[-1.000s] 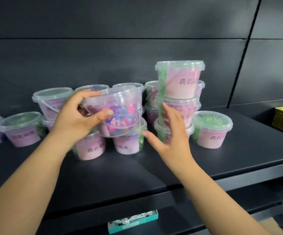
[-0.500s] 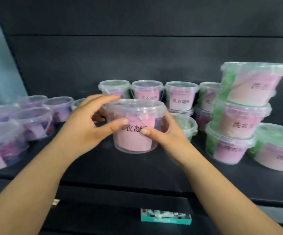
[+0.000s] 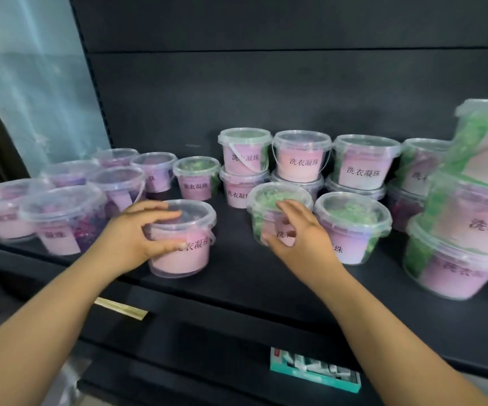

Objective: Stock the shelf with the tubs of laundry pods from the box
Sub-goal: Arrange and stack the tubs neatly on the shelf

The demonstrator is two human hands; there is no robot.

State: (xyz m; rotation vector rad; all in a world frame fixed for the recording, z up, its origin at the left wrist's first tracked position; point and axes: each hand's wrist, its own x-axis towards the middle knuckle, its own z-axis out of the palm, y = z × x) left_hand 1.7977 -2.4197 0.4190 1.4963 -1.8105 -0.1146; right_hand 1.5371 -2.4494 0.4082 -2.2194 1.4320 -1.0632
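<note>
On black matte shelf board [image 3: 237,276], black panelled back wall behind, pale blue sheet at left. Clear plastic tubs with pink labels crowd rear and both ends, some stacked; teal carton [image 3: 314,373] on lower shelf. Left hand [image 3: 133,238] grips clear lidded pink-labelled tub [image 3: 182,238], upright near front edge. Right hand [image 3: 298,232] loosely spread, fingers touching green-filled clear tub [image 3: 278,212].

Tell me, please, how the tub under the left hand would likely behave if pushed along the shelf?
The tub would probably slide rather than tip, since it stands squat on a flat base on the shelf. Its smooth clear plastic may feel slippery. The left hand covers lid and side, steadying it.
</note>
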